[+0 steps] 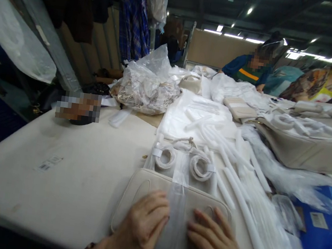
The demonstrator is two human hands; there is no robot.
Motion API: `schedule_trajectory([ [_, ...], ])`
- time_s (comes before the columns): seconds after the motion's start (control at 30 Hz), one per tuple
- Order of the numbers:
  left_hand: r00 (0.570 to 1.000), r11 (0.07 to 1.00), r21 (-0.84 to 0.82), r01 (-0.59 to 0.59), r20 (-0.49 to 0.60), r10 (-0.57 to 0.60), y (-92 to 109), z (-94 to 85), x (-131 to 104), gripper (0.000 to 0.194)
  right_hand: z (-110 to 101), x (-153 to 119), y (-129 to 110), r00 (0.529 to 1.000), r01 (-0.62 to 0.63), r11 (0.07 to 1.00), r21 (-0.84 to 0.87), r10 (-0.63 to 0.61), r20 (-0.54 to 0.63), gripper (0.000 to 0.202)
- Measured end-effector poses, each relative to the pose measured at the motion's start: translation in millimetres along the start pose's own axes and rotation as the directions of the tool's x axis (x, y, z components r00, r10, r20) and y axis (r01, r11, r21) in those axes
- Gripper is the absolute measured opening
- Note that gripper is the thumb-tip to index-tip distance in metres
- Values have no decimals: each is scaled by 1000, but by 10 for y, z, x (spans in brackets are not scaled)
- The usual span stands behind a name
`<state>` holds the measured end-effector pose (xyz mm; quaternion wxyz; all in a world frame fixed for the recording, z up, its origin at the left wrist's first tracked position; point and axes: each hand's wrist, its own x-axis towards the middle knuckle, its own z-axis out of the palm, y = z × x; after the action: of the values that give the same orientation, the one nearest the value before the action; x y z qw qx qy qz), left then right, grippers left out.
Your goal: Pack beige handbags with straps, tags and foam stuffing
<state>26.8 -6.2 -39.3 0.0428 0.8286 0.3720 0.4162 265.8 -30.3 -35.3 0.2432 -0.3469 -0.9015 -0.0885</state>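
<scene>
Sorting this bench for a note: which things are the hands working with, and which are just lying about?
In hand:
left hand and right hand flat on the beige bag
clear strip between them

Lying about:
wrapped coils
white foam tubes
blue bin

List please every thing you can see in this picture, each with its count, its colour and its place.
cream bag: one, cream, flat at the table's near edge, under both hands
clear strip: one, transparent, lying across the cream bag between the hands
coiled straps: two, white, just beyond the cream bag
foam tubes: many, white, spread to the right of the bag
second bag: one, beige, right side of the table
plastic sack: one, clear, full, far centre of the table
blue item: one, blue, right edge
table: one, off-white top
co-workers: two, seated at the far right
left hand: flat on the cream bag
right hand: flat on the cream bag
</scene>
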Motion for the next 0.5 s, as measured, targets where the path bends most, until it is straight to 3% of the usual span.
schedule_trajectory([
  [0.03,995,997,43,71,-67,-68,-56,-73,-26,26,-24,-107,7,982,-172,985,24,173,-72,39],
  [0.07,974,979,88,186,-144,-172,-121,-134,-56,30,-34,-198,3,912,-384,920,73,391,-126,42],
  [0.1,927,936,78,342,-191,-323,-188,-181,-85,38,-32,-265,-12,784,-589,793,152,607,-127,47],
  [0.13,843,859,-6,512,-191,-504,-245,-214,-103,49,-20,-303,-33,627,-740,622,255,775,-72,54],
  [0.17,727,737,-142,661,-122,-676,-285,-237,-107,57,-5,-312,-57,476,-824,437,359,879,22,61],
  [0.2,598,571,-294,767,2,-802,-299,-253,-94,63,10,-296,-78,353,-854,265,447,928,124,66],
  [0.23,481,383,-423,821,150,-864,-285,-265,-67,67,17,-264,-94,269,-851,123,510,937,222,69],
  [0.27,394,206,-511,834,293,-871,-246,-274,-30,68,15,-227,-103,223,-829,17,559,927,303,70],
  [0.33,305,-32,-586,810,467,-830,-116,-288,35,71,-16,-178,-105,193,-762,-127,635,891,410,71],
  [0.4,265,-109,-599,793,501,-824,15,-283,43,78,-56,-200,-100,184,-707,-206,676,870,458,69],
  [0.5,233,-80,-604,793,422,-876,90,-227,-83,86,-68,-329,-100,171,-718,-180,673,891,420,64],
])
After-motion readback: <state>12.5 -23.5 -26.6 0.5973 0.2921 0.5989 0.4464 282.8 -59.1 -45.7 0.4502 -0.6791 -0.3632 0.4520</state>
